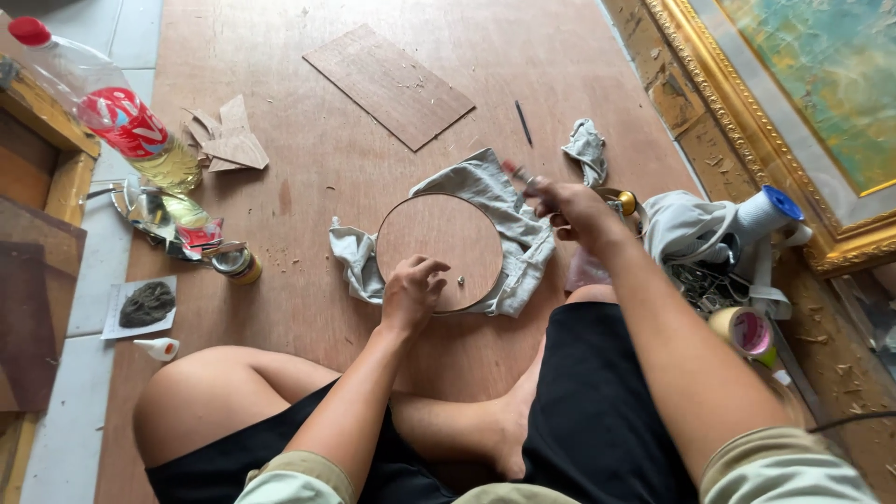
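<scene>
I see my left hand (411, 291) curled shut w/ knuckles pressed on the round wood disc (439, 252), near the middle of the frame. It holds the disc down; can't tell if a small thing is pinched in the fingers. A tiny nail or screw (460, 279) lies on the disc just beside that hand.

My right hand (569, 210) is up, right of center, closed round a thin tool (516, 173). The tool is blurry, so prob moving.

The disc lies flat on a grey cloth (518, 233) on the brown floor board (308, 159). It's round, so no real long side. The tool's long way runs from the hand up toward the upper left of the frame, tip over the cloth by the disc's upper right edge.

What could go bad, I think: the tool may hit my left fingers, bc they sit so near. The disc could slide on the soft cloth. The tiny nail could roll off & get lost.
</scene>
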